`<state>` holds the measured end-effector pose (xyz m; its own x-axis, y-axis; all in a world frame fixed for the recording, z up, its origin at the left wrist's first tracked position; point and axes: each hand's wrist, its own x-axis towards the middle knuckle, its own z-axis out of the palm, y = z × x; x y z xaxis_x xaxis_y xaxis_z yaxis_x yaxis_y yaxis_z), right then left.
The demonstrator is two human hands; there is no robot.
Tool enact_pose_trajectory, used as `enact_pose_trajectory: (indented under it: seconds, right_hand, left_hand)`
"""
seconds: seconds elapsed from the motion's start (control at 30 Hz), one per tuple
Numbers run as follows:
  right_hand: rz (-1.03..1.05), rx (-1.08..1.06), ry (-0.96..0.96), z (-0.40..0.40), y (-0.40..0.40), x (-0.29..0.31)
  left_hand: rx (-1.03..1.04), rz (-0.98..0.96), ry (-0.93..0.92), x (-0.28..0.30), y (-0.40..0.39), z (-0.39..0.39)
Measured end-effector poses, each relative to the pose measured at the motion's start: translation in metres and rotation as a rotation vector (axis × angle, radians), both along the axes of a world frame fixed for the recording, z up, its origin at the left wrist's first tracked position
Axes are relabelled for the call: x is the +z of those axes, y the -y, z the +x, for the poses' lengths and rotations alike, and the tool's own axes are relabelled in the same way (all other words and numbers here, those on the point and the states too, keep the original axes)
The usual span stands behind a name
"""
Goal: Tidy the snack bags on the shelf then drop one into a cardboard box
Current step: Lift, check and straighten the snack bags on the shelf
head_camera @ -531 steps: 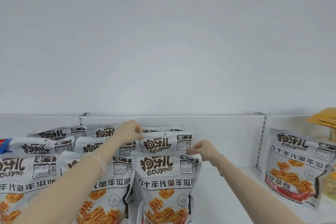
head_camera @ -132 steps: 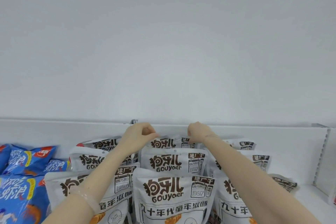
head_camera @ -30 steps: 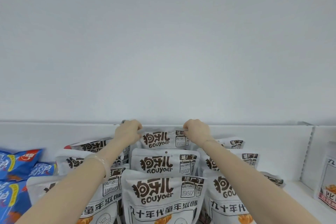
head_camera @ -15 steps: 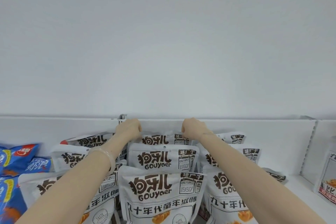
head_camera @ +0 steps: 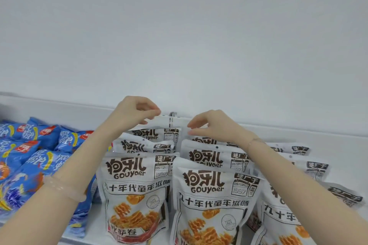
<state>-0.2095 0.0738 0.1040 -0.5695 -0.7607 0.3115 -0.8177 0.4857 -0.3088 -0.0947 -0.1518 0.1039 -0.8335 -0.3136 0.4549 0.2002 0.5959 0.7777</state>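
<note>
Three rows of white Gouyaer snack bags stand upright on the white shelf, one behind the other. My left hand hovers over the top edge of the rear bag of the left row. Its fingers are loosely curled, with thumb and forefinger slightly apart. My right hand is over the rear bag of the middle row, fingertips just at its top edge, holding nothing. Both forearms reach across the front bags. No cardboard box is in view.
Several blue snack bags lie piled on the shelf to the left of the white rows. The shelf's low back panel, with a slotted upright, runs behind the bags. A plain white wall fills the upper half.
Both hands have let go of the rear middle bag and lifted slightly. My view has swung left and down, bringing the blue bags and more of the front bags into sight.
</note>
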Motion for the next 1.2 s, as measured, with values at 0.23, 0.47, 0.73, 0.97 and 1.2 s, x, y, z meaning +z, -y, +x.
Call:
enact_pose_trajectory:
  seconds: [0.23, 0.47, 0.73, 0.97, 1.2]
  right_hand:
    - [0.406, 0.07, -0.202, 0.054, 0.095, -0.04]
    - [0.322, -0.046, -0.107, 0.065, 0.128, -0.044]
    - [-0.16, -0.203, -0.029, 0.085, 0.109, 0.01]
    - [-0.446, -0.322, -0.041, 0.109, 0.096, 0.028]
    - [-0.76, -0.432, 0.422, 0.142, 0.068, -0.043]
  left_hand:
    - [0.129, 0.022, -0.013, -0.057, 0.071, 0.064]
    - [0.006, -0.018, 0.047, -0.108, 0.11, 0.072]
    - [-0.217, 0.2, 0.021, -0.128, 0.108, 0.081]
    - [-0.054, 0.278, -0.2, -0.132, 0.088, 0.073]
    - [0.197, 0.222, -0.264, -0.131, 0.093, 0.073]
